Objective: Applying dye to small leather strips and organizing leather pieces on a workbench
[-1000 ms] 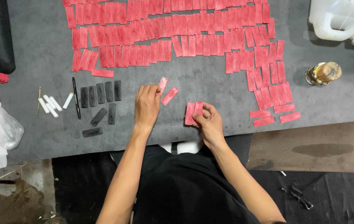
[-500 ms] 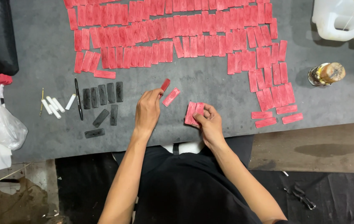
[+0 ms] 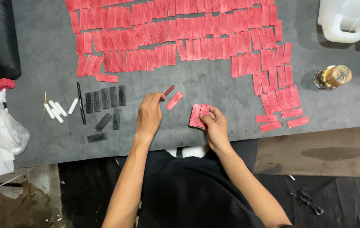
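While your left hand (image 3: 149,113) rests on the grey counter (image 3: 49,55) and pinches a thin red strip (image 3: 169,90) edge-up between its fingertips, another red strip (image 3: 174,101) lies flat just beside it, and your right hand (image 3: 216,126) is closed around a small stack of red strips (image 3: 198,115) at the counter's near edge. Beyond your hands, rows of red strips (image 3: 180,38) cover the far side of the counter, a set of black strips (image 3: 106,98), a black pen (image 3: 81,102) and white sticks (image 3: 57,109) lie to your left, and a brown-capped jar (image 3: 332,77) and a white jug (image 3: 349,19) stand well apart on the right.
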